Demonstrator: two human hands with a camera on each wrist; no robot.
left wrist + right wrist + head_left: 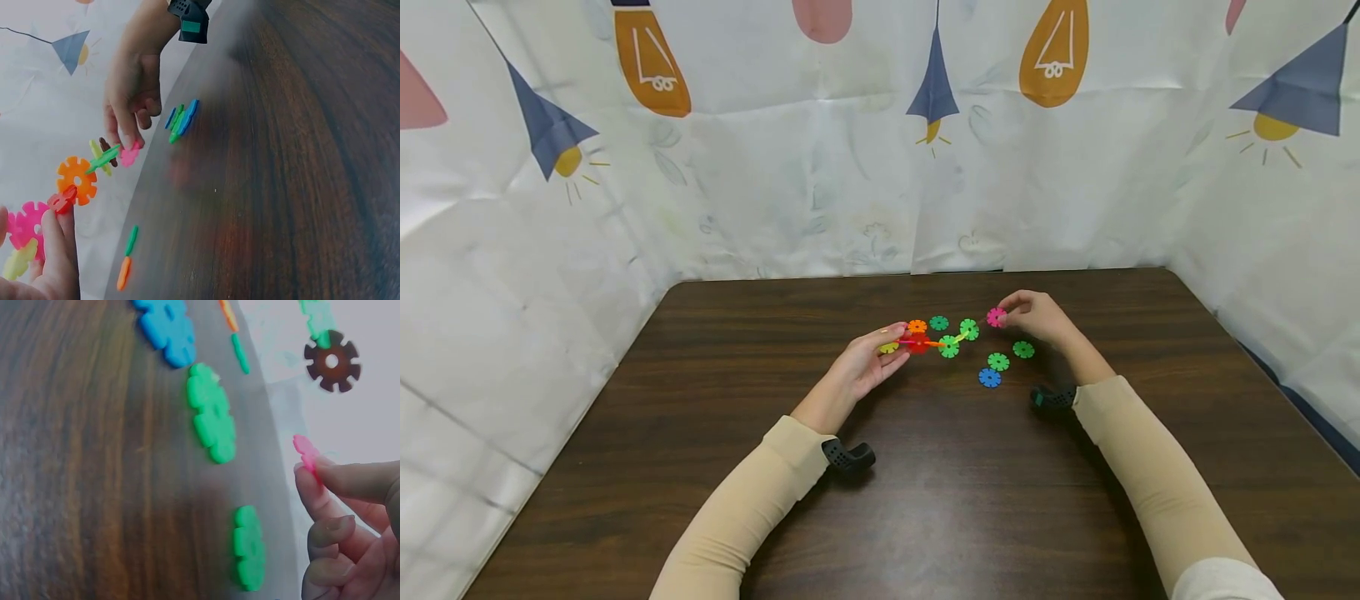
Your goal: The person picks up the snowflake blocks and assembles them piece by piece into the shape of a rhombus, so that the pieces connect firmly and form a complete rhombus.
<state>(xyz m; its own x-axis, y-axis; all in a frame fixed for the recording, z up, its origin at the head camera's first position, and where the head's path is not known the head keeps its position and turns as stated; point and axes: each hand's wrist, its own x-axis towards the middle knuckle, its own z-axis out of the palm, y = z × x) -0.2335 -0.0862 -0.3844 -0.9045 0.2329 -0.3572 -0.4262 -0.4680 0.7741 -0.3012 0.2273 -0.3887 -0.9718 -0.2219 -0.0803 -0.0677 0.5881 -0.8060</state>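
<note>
My left hand (868, 360) grips one end of a chain of slotted plastic snowflake discs, held up over the table. Yellow, pink, red (917, 343), orange (77, 180) and green (949, 346) discs are linked along it. At the far end, a brown disc (315, 365) is slotted into a light green one (319, 315). My right hand (1037, 318) pinches a pink snowflake disc (996, 317) between thumb and finger, close beside the brown end. In the right wrist view a gap shows between this pink disc and the brown one. The left fingers partly hide the yellow disc.
Loose discs lie on the dark wooden table (925, 483): an orange one (917, 327) and a green one (938, 322) behind the chain, two more green (998, 362) and a blue one (989, 378) nearer the right arm. A printed curtain (850, 183) hangs behind the table.
</note>
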